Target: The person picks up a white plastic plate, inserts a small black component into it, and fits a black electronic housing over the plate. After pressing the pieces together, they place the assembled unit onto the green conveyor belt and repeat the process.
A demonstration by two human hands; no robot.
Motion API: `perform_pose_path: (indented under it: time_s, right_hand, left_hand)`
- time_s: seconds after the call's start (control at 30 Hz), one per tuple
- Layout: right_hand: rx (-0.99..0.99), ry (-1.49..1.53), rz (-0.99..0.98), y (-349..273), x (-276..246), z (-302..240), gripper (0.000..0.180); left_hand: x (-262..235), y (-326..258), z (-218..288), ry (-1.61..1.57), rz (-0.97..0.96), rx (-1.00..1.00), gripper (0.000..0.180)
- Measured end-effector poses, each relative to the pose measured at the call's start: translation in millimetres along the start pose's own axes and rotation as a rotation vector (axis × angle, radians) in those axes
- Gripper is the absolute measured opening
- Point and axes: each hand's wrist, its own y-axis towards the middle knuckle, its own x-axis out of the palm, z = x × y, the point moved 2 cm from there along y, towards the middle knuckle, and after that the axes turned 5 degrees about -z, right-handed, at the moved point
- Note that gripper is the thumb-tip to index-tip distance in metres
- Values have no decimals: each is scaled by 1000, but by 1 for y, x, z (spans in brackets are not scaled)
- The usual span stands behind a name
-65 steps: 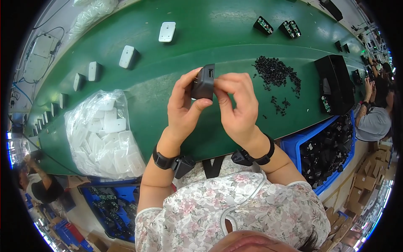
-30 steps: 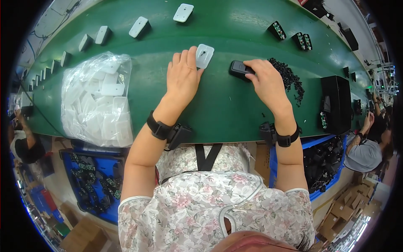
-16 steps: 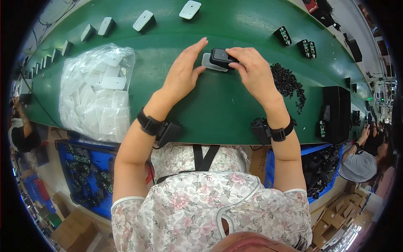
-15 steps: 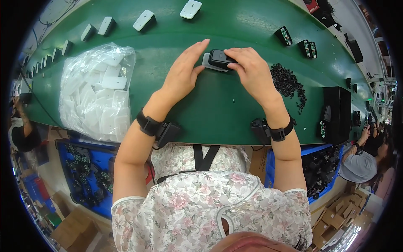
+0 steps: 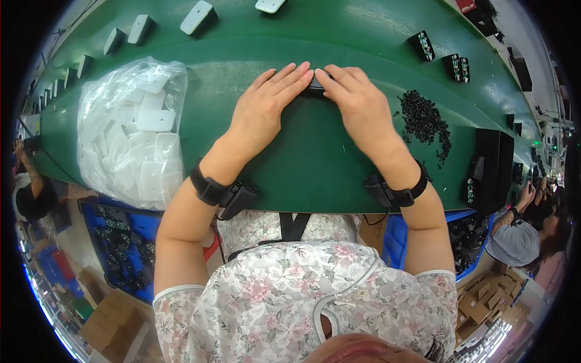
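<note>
Most of a small black plastic case (image 5: 316, 85) is hidden under my hands on the green table. My left hand (image 5: 263, 106) lies over its left side with fingers stretched out and close together. At its right side, my right hand (image 5: 358, 103) has bent fingers gripping the case, thumb side toward my left fingertips. What lies beneath the case cannot be seen now. To my left is a clear plastic bag (image 5: 172, 81) filled with white flat covers (image 5: 156, 120). A pile of small black parts (image 5: 423, 118) lies right of my right hand.
Black cases with white tops (image 5: 198, 18) stand in a row along the far left. Open cases with green circuit boards (image 5: 422, 46) are at the far right. A black box (image 5: 493, 169) stands near the right edge. Blue bins (image 5: 396, 242) sit below; a co-worker (image 5: 514, 236) is at right.
My left hand has come right and down flat onto the case, which my right hand held over a light flat piece. Both hands now cover it.
</note>
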Motion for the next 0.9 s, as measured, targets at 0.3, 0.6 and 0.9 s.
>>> perform_pose_path:
  time_s: [0.3,0.6,0.9]
  right_hand:
    - [132,56,6,0,8,9,32]
    - [358,273,131,-3,-24,54,33]
    - [623,-151,-63,-99,-60,87,30]
  left_hand:
    - [-5,11,12,83,22,-5,55]
    - [17,66,-21,-134,86,-183,30]
    - [41,154,-75,-1078,-137,-657,33]
